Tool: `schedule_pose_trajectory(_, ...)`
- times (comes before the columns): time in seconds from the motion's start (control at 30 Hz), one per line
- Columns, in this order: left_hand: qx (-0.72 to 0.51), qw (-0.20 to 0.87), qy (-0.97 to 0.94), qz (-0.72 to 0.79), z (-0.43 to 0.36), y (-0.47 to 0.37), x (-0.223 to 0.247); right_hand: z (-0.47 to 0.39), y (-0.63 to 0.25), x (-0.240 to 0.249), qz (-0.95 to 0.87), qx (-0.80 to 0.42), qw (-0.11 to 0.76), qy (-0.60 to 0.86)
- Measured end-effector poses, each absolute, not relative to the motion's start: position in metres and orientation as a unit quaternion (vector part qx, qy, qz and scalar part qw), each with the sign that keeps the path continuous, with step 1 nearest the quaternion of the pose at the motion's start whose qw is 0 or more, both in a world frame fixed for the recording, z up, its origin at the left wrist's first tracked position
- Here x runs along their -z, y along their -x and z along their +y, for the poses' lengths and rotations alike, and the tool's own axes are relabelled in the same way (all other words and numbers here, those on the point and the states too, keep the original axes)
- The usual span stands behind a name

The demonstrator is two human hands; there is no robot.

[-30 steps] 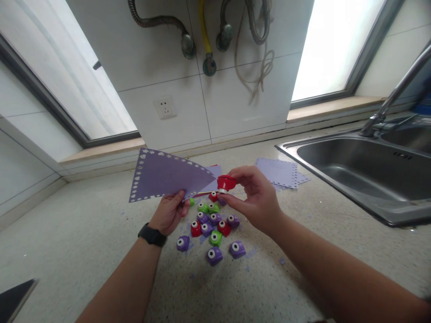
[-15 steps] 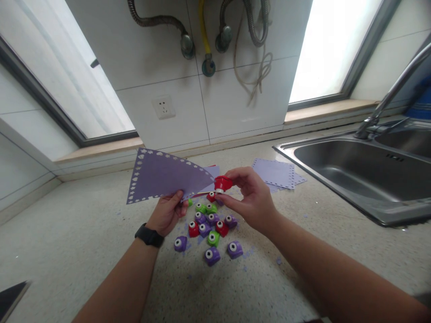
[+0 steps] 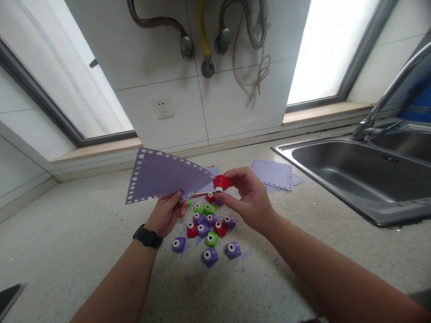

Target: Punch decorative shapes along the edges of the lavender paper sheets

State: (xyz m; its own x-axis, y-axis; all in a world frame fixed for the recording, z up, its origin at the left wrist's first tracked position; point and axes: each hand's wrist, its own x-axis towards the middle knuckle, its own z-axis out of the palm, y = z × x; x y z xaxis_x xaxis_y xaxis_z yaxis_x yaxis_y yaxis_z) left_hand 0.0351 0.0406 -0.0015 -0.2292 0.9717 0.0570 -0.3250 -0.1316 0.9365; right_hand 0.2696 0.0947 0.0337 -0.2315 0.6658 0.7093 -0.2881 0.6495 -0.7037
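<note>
My left hand (image 3: 169, 211) pinches the lower edge of a purple paper sheet (image 3: 164, 177), which has shaped holes punched along its borders. The sheet is held tilted above the counter. In my right hand (image 3: 247, 193) is a red craft punch (image 3: 221, 182), gripped between thumb and fingers at the sheet's right corner. Whether the paper sits inside the punch's slot, I cannot tell. Below my hands lie several more craft punches, among them a purple punch (image 3: 210, 256), a green punch (image 3: 212, 238) and a red punch (image 3: 220, 229).
Punched lilac sheets (image 3: 274, 174) lie on the speckled counter (image 3: 107, 260) at right. More coloured paper (image 3: 213, 170) rests behind the hands. Small paper bits (image 3: 247, 255) are scattered around the punches. A steel sink (image 3: 336, 166) with a tap (image 3: 367, 123) stands at far right.
The view has shifted very slightly. Both hands keep their grip on the sheet and the red craft punch, with no other clear movement.
</note>
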Motion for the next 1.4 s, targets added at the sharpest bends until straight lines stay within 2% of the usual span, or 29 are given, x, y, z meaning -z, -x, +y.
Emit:
schedule_pose_trajectory(1.2, -0.578, 0.528, -0.396, 0.480, 0.038, -0.030, 0.014, 0.095, -0.261, -0.026, -0.663, -0.503, 0.526, 0.176)
schedule_pose_trajectory(1.4, -0.544, 0.555, -0.411, 0.477, 0.035, -0.034, 0.011, 0.095, -0.262, -0.033, -0.640, -0.573, 0.492, 0.143)
